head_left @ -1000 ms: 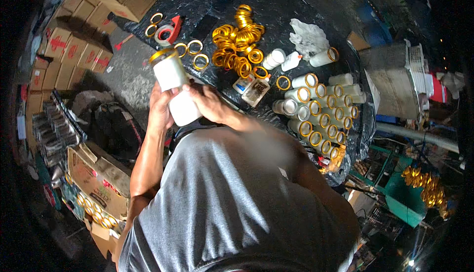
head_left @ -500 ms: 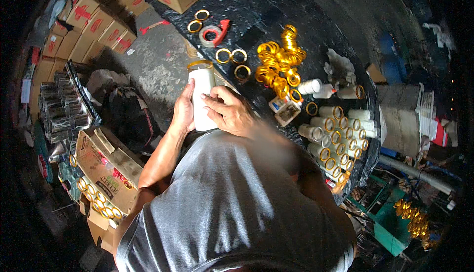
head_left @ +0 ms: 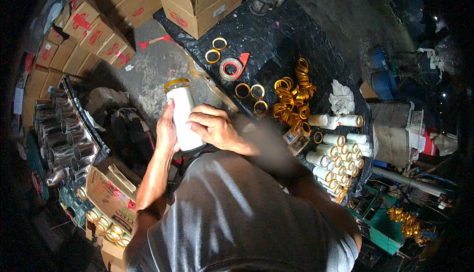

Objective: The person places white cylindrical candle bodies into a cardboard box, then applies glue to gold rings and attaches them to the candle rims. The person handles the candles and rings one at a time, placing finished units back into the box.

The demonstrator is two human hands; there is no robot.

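Note:
A white cylinder (head_left: 184, 116) with a gold ring (head_left: 177, 83) around its upper end is held in front of me, its top leaning left. My left hand (head_left: 167, 127) wraps its left side, thumb pointing up along it. Against its right face press the bent fingers of my right hand (head_left: 213, 126); whether they pinch something small there is hidden. Beyond the right hand, loose gold rings (head_left: 242, 90) lie on black sheeting (head_left: 274, 40), beside a tape roll (head_left: 230, 69) with a red part. Farther right is a heap of gold rings (head_left: 291, 99).
Many white cylinders with gold rims (head_left: 340, 156) lie stacked at right. An open carton (head_left: 210, 15) at the far side holds white cylinders. Closed cartons (head_left: 98, 37) pile up at far left, above shiny metal cylinders (head_left: 61, 133). A torn carton (head_left: 111, 193) stands near my left arm.
The view has shifted, bringing the far carton's open top and its white cylinders into sight. The held cylinder now leans more to the left. Both hands remain on it.

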